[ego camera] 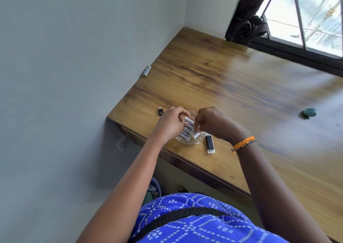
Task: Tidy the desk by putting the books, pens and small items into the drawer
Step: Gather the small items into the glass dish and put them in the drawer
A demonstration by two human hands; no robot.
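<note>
Grey walls met at a corner behind the wooden desk (213,79), and a barred window (306,19) with a dark curtain (246,27) stood at its far end. Both hands worked over a clear glass dish (199,140) near the desk's front edge, where several white batteries (185,134) lay. The left hand (171,121) had its fingers curled round one battery at the dish's rim, and the right hand (211,121), an orange bracelet (243,144) on its wrist, pinched the end of another with its fingertips. The step in hand seemed to be gathering the batteries, so the drawer part had not begun. Next, the loose pieces would need collecting: a black USB stick (209,144) just beside the dish, a small black adapter (160,111) near the left hand, one stray battery (146,71) against the wall, and a crumpled green object (309,112) well apart to the right, too blurred to name. A drawer front (133,133) possibly showed under the desk edge, closed, though the view there was poor. How many batteries lay in the dish was hidden by the hands.
</note>
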